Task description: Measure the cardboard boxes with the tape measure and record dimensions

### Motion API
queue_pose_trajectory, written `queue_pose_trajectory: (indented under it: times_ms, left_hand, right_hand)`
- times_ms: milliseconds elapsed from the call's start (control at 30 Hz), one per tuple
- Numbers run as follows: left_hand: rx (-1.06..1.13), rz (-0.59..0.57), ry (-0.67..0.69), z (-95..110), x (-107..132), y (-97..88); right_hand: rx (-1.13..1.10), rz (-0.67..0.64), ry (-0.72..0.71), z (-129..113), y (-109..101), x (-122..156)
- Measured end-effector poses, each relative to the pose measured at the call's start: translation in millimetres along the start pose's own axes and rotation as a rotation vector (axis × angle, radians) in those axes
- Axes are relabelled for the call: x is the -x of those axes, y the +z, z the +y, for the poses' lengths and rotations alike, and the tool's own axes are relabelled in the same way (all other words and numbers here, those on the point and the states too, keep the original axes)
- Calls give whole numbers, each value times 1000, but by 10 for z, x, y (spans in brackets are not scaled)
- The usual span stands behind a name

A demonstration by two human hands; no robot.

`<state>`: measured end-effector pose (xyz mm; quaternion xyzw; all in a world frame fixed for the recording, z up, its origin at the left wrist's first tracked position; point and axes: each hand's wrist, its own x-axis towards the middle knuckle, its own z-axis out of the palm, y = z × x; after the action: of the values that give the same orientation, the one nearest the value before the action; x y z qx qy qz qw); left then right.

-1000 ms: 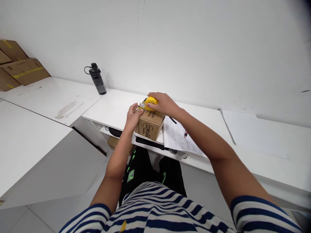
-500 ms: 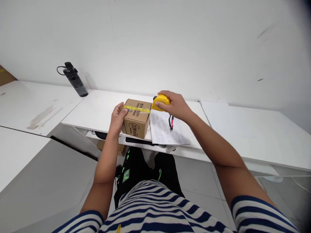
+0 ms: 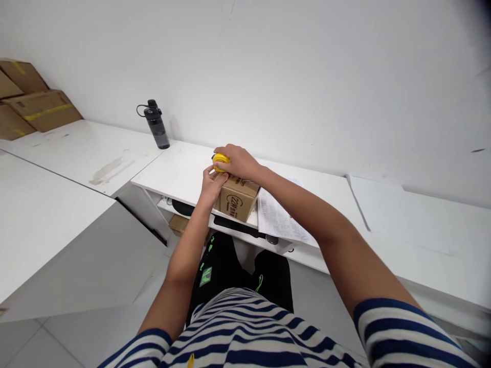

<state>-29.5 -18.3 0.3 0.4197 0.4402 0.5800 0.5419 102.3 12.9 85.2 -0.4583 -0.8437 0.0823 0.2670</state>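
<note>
A small brown cardboard box (image 3: 238, 199) with dark printing rests near the front edge of the white table (image 3: 180, 163). My left hand (image 3: 211, 186) is closed on its left end, thumb along the top edge. Above that same end, my right hand (image 3: 242, 162) grips a yellow tape measure (image 3: 221, 161), close against the left fingers. No stretched blade shows across the box top, which my right hand and forearm partly cover. Handwritten paper sheets (image 3: 279, 217) lie right of the box, partly under my right forearm.
A dark water bottle (image 3: 157, 127) stands at the back by the wall. Several larger cartons (image 3: 48, 110) are stacked at the far left. White sheets (image 3: 383, 202) lie on the right. Below the tabletop, a shelf holds dark items and a carton (image 3: 178, 225).
My right hand has carried the tape measure leftward from the box's right end to its left end. The yellow blade stretched across the top is no longer visible. The view has turned left.
</note>
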Motion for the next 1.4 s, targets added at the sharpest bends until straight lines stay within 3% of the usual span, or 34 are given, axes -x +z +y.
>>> queue_pose_trajectory:
  times_ms: [233,533,767,867,967,1167,1400]
  left_hand:
    - [-1,81,108,-118,52,100]
    - [29,-3,234,-69,77,101]
    - [-141,-9,279,-57,29,57]
    - [-118,-23,316,-72,-4,44]
    - [-77,-46,322,-82,-25,32]
    - [-49,-32,198,-71,-46,-20]
    - [-39,10,131,-116,-33,1]
  right_hand:
    - [96,-51,22,-31,-180,175]
    - [72,-37,69,131,-479,561]
    - [64,9,128,210,-683,941]
    - [20,45,88,234,-607,852]
    - [9,56,62,229,-450,589]
    - [12,48,26,158,-144,117]
    - [2,33,8,67,-68,11]
